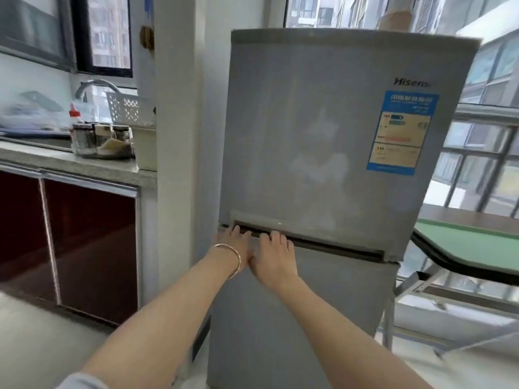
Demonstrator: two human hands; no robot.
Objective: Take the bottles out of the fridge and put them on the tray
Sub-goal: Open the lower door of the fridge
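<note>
Fridge, Hisense badge, blue label unreadable; left hand, right hand fingers curled into handle slot.

The fridge stood in the middle. A counter with jars on it was to its left, a table to its right. The left hand and right hand touched its front, side by side.

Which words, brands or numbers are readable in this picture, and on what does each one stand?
"Hisens", the end blurred: brand mark at the top right of the upper fridge door.
Blue label on the same door: its print is too blurred to read.
Nothing else is readable.
</note>
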